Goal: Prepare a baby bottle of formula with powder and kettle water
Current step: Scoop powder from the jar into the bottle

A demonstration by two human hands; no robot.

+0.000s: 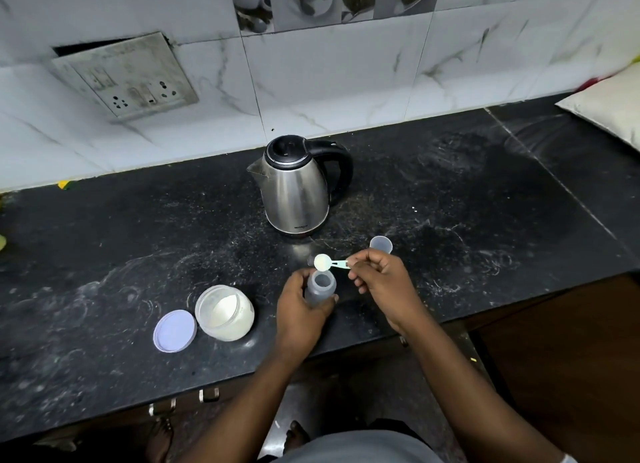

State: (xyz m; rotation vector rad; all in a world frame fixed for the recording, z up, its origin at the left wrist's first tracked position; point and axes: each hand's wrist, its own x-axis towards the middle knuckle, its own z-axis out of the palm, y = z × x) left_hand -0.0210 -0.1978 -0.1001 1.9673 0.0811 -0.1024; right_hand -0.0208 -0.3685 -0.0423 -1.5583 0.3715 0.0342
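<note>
Grey bottle (320, 289) upright on the counter (450, 203), just in front of the kettle (296, 189), left hand (299, 310) curled round its body. Right hand (381, 282) pinches the scoop (327, 263) by its handle, fingers tucked, powder-filled bowl held level at the bottle mouth.

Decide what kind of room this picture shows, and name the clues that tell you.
Most likely a home kitchen: a steel electric kettle stands on a dark stone counter, backed by marble-look wall tiles with a socket panel.
</note>
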